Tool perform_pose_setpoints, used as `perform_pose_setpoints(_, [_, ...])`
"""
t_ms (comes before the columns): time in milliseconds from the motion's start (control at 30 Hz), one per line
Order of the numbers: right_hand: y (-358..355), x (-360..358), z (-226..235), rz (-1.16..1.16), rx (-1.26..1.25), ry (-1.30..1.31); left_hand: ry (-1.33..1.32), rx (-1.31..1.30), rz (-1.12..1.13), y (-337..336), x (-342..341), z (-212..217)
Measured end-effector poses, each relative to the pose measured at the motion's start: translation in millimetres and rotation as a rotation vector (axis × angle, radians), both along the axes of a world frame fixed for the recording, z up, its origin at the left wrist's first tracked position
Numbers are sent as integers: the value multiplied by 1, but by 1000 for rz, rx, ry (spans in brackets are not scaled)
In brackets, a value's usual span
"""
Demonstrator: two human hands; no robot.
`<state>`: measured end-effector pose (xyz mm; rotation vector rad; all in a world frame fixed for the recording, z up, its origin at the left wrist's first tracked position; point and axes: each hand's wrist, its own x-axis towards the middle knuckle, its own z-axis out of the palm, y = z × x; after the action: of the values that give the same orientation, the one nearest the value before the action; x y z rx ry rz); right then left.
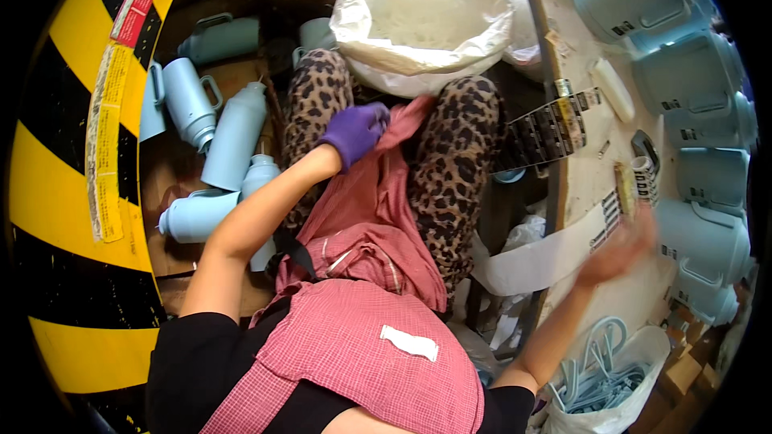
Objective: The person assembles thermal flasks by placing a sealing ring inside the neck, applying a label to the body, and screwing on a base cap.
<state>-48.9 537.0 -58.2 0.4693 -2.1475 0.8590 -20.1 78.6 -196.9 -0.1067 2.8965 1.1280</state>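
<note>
My left hand (354, 135), in a purple glove, is closed on the edge of a pink checked apron (404, 125) between my knees. My bare right hand (623, 247) reaches over the workbench (591, 173) at the right; motion smears its fingers. It is at the end of a curling white strip of labels (535, 268), but whether it grips the strip does not show. Near its fingertips stand a small roll (642, 169) and a yellowish strip (625, 186). Farther back, a sheet of black labels (547, 135) overhangs the bench edge.
Pale blue bottles (235, 133) lie in a carton at the left, beside a yellow-black striped panel (80, 193). A large white sack (426, 72) stands ahead of my knees. Pale blue jugs (700, 233) line the bench's right side. A bag of blue handles (611, 414) sits at lower right.
</note>
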Motion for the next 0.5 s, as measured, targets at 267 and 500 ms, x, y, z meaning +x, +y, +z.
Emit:
perform_pose_setpoints(267, [-267,54,-140,378,1026,-745,275,860,695,-177,106,-4])
perform_pose_setpoints(500, [-214,65,-69,323,-69,-553,-94,458,779,-110,263,-82])
